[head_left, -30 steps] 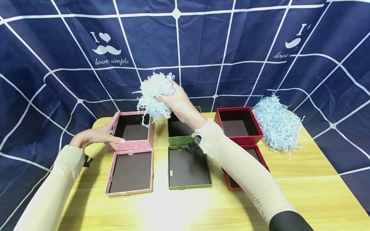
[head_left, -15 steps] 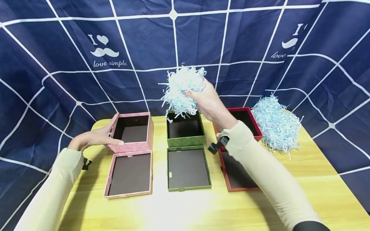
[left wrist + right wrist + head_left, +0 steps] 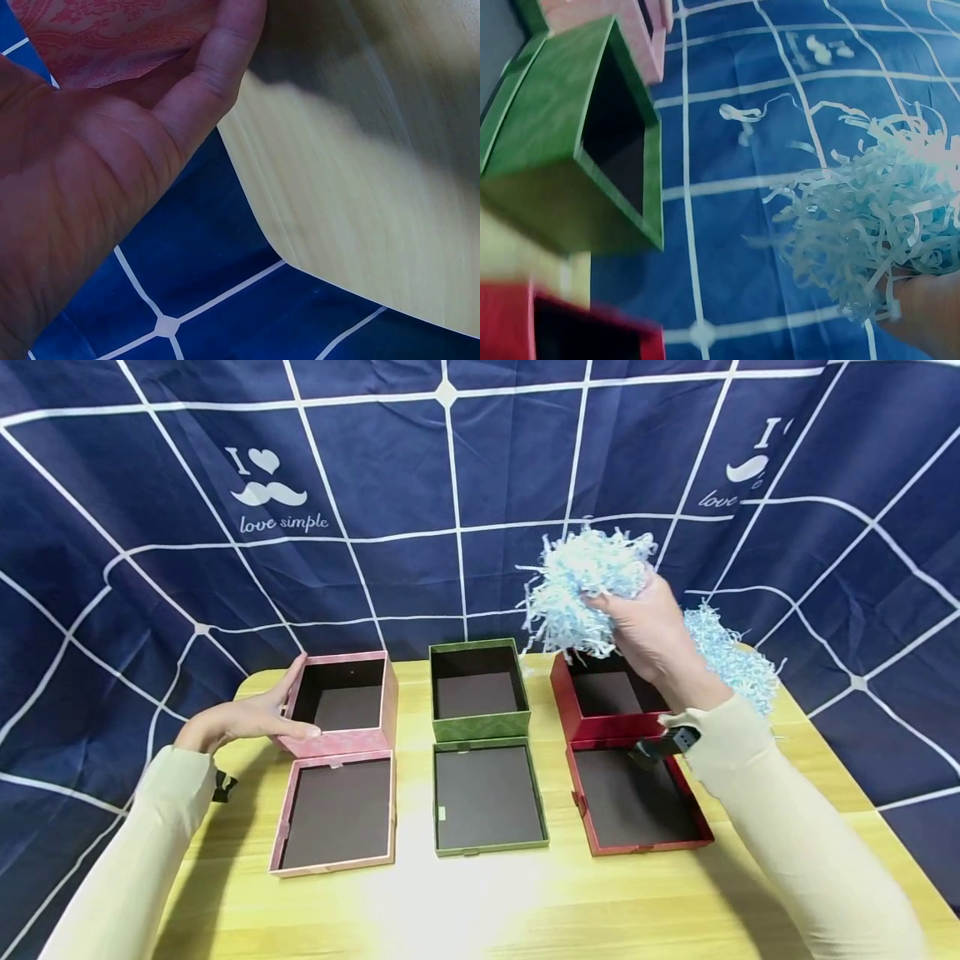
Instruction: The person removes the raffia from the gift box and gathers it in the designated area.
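Note:
My right hand (image 3: pixel 660 631) grips a bunch of pale blue shredded paper (image 3: pixel 588 589) in the air above the red box (image 3: pixel 607 725); strands hang around it. In the right wrist view this shredded paper (image 3: pixel 855 217) hides most of the fingers. At the left, my left hand (image 3: pixel 258 710) rests against the left side of the pink box (image 3: pixel 337 741), thumb across its front wall and a finger stretched along the side to the back. The left wrist view shows the left hand (image 3: pixel 97 165) against the patterned pink wall (image 3: pixel 120 37).
Between the pink and red boxes stands a green box (image 3: pixel 482 727). Shallow lids in pink (image 3: pixel 341 814), green (image 3: pixel 487 797) and red (image 3: pixel 637 797) lie before their boxes. More shredded paper (image 3: pixel 738 668) is heaped at the right. A blue cloth (image 3: pixel 390 468) hangs behind the table (image 3: pixel 465 902).
The right hand has carried its shredded paper rightward, from near the pink box, past the green box, to above the red box. The left hand has stayed at the pink box.

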Tool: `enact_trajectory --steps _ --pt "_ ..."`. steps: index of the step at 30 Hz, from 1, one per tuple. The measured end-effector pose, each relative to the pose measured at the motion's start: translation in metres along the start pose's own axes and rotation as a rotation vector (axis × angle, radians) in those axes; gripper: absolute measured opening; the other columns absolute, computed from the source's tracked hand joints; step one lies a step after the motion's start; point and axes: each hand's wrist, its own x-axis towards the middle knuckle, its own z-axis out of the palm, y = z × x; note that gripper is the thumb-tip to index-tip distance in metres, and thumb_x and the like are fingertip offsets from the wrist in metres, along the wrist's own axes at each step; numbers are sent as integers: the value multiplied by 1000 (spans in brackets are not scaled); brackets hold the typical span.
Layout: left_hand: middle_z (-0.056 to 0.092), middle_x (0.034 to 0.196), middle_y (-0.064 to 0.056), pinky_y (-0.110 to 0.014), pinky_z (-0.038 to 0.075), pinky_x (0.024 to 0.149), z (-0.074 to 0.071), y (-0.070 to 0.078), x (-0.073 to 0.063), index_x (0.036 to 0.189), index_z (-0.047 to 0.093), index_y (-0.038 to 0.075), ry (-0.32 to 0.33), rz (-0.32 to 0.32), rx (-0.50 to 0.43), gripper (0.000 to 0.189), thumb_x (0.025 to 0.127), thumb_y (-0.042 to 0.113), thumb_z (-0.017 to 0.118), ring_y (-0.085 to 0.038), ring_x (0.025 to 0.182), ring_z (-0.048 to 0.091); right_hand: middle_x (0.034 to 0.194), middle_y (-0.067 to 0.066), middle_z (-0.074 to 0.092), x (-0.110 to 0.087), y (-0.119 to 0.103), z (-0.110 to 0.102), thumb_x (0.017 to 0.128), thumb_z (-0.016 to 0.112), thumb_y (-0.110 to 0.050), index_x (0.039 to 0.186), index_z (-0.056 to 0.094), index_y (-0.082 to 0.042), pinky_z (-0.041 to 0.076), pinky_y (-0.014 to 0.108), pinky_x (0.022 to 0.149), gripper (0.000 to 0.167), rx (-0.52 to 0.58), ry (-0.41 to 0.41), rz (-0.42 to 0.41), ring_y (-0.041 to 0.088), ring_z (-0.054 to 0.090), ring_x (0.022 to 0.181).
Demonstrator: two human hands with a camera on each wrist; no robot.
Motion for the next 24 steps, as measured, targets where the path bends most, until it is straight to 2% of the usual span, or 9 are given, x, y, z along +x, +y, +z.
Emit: enact_trajectory --steps 1,4,10,13,16,18,19,21,24 --pt "-38 172 -14 -50 60 86 0 0 0 166 -35 24 -1 2 8 141 94 20 85 -46 158 -13 138 3 62 -2 -2 -7 99 64 18 141 56 -8 55 23 96 50 11 6 -15 13 59 120" --pt "-38 172 -13 -50 59 87 -1 0 -1 166 -35 24 -1 2 20 140 94 21 85 -45 158 -13 136 5 64 -7 -6 -27 98 65 20 140 56 -5 55 24 97 50 54 25 -41 15 60 119" --pt "-38 172 -13 -48 60 79 -1 0 -1 166 -35 25 4 -2 5 140 94 21 85 -46 157 -7 129 5 70 -21 -11 -66 97 62 24 136 58 -2 56 22 94 48 141 51 -81 13 65 113" --pt "-36 173 -15 -43 59 84 -1 1 -1 166 -35 25 -1 4 14 139 95 22 84 -48 159 -9 125 5 72 -28 -10 -85 97 61 26 134 62 -2 56 21 92 46 158 80 -95 13 66 110" --pt "-35 173 -17 -28 52 93 -3 1 -2 166 -35 24 2 2 48 139 95 23 84 -47 160 -13 125 5 74 -35 -8 -103 96 60 27 133 64 -3 57 21 91 48 175 121 -105 13 66 110" --pt "-36 173 -17 -26 50 93 -3 1 -4 166 -35 22 1 0 55 139 94 23 85 -45 159 -14 126 5 73 -40 -6 -114 95 59 29 135 63 -3 57 21 91 51 195 150 -114 12 66 110" --pt "-36 173 -16 -29 52 92 -4 0 -4 166 -35 23 -1 -3 45 140 94 22 85 -45 159 -13 127 5 73 -43 -5 -120 95 59 29 136 63 -3 57 22 91 52 201 167 -119 12 66 111" --pt "-37 172 -15 -37 53 98 -3 0 -5 166 -35 22 -8 2 35 139 95 22 84 -46 159 -13 127 5 73 -50 -4 -132 94 59 30 136 63 -4 58 21 90 53 217 200 -116 12 66 109" --pt "-38 172 -14 -53 53 101 -2 1 -3 166 -36 24 -14 3 9 140 95 22 84 -48 159 -13 115 3 75 -63 -6 -152 95 62 27 131 66 -4 59 20 76 48 206 261 -91 10 68 93"
